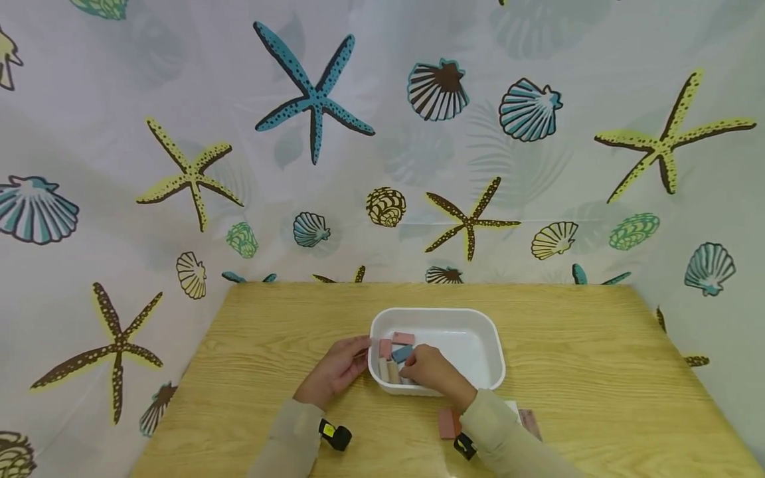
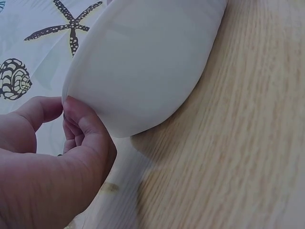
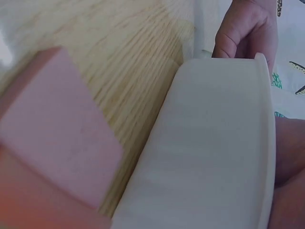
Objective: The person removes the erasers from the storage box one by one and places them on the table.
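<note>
A white plastic tub (image 1: 478, 382) stands on the wooden table. My left hand (image 1: 339, 368) pinches its left rim between thumb and fingers, as the left wrist view shows close up at the tub's wall (image 2: 143, 62). Over the front wall reaches my right hand (image 1: 433, 372), its curled fingers down in the tub's left half at a small grey block (image 1: 408, 380); the palm hides part of that block. Beside it stand two beige blocks (image 1: 392, 372). A blue block (image 1: 402, 353) lies just behind the fingertips, with two pink blocks (image 1: 404, 338) farther back.
In front of the tub, near my right forearm, lie a red block (image 1: 447, 425), a white piece (image 1: 512, 406) and a dull pink block (image 1: 529, 423). A sheet with starfish and shells (image 1: 352, 252) hangs behind the table and on both sides.
</note>
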Available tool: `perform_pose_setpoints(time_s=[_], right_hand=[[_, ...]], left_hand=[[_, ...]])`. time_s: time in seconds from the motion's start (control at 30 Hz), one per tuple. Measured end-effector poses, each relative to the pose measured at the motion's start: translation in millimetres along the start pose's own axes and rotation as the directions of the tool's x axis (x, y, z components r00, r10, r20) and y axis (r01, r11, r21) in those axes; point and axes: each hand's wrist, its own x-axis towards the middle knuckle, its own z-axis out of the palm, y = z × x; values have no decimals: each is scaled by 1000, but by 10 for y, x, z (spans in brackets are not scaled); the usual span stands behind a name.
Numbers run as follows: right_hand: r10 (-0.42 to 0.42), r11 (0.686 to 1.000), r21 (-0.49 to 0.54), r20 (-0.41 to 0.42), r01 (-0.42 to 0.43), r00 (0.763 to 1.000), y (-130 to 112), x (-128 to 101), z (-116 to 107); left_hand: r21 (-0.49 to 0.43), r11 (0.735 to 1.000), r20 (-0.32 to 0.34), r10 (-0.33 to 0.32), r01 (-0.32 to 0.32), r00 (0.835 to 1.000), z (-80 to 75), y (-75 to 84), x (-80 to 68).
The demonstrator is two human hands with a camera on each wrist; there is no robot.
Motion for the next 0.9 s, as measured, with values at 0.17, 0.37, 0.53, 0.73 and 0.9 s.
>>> perform_pose_setpoints(time_s=[0.17,0.37,0.53,0.73,0.9], right_hand=[[5,1000,9,-7,-5,1000,-74,54,77],[27,999,47,-16,-26,1000,-141,43,144],[-10,999,41,-27,11,1000,-196,33,143],[-27,999,39,-31,28,999,-206,12,136],[-25,999,46,-55,28,998,-192,13,169]], left_hand=[[3,1000,-11,8,-8,1000,-4,-15,19],[-2,1000,-17,7,-7,1000,-18,-45,45],[-4,1000,-26,17,-17,1000,-22,-22,43],[-1,1000,-1,8,-8,1000,16,1,13],[-6,1000,5,12,-12,1000,31,4,-6]])
